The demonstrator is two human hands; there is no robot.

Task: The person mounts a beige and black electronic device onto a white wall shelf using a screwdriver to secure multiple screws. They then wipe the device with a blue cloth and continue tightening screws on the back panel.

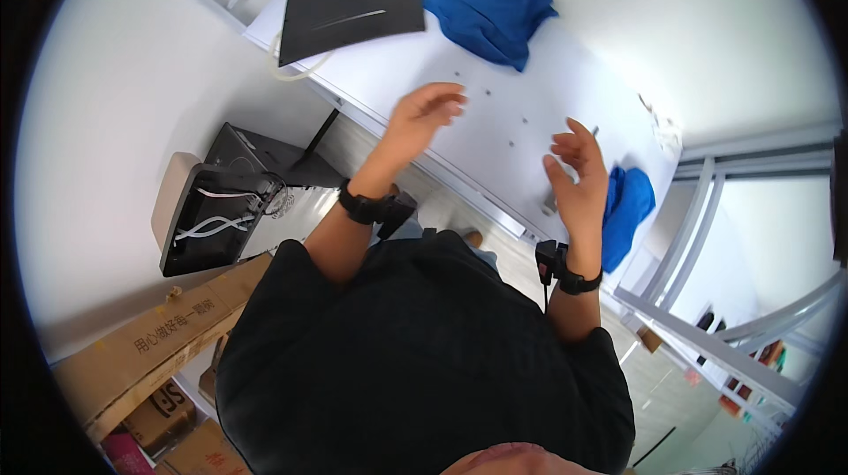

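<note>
My left hand (426, 120) hovers over the near edge of the white table (468, 135), its fingers loosely curled and a little apart, with nothing visible in them. Further right, my right hand (579, 175) is raised over the tabletop, thumb and fingers spread and holding nothing. A thin dark tip (595, 131) shows just beyond its fingers; what it belongs to is mostly hidden. Between the hands lie several small dark pieces (488, 93), like screws, too small to tell for sure. A curved black panel (353, 14) rests at the table's far left end.
One blue cloth (495, 20) lies crumpled beside the panel, another blue cloth (625, 214) by my right forearm. A pale tube (287, 71) loops off the table's left edge. An opened black housing with wires (221, 219) and cardboard boxes (159, 343) are at left; metal frame bars (689, 228) at right.
</note>
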